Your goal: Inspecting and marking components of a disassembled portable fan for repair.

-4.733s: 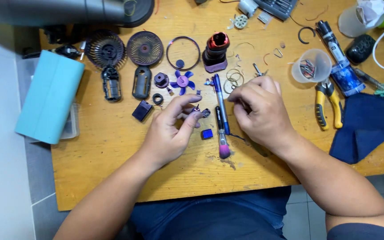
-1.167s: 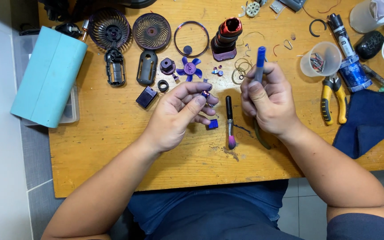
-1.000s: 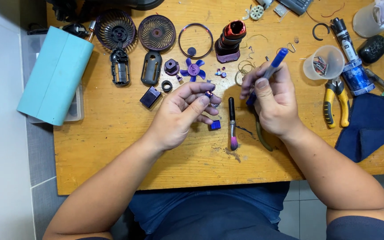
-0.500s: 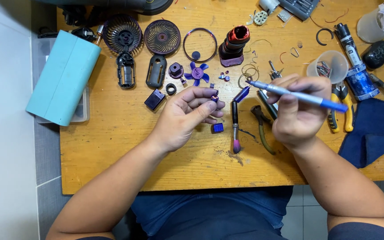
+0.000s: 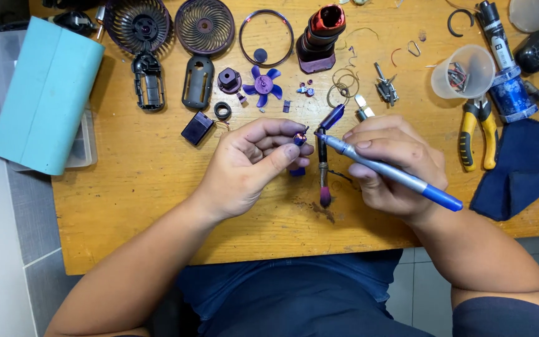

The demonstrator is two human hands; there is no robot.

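The right hand [image 5: 394,165] has swung its grey-blue pen tool [image 5: 388,173] round, tip now touching the small part [image 5: 299,138] pinched in the left hand [image 5: 251,162], mid-counter [image 5: 126,187]; fitting work begins.

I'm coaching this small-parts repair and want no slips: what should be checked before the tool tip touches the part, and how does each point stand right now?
1. Small part pinched firmly in the left hand: ok, thumb and fingertips close on it.
2. Blue-handled tool held in the right hand: ok, pen-style grip.
3. Tool tip aimed at the part: ok, it points at it from the right, close by.
4. Tip already touching the part: cannot tell.
5. Work lifted off the wooden table: cannot tell.
6. Brush out of the way: not ok, it lies right under the tip.
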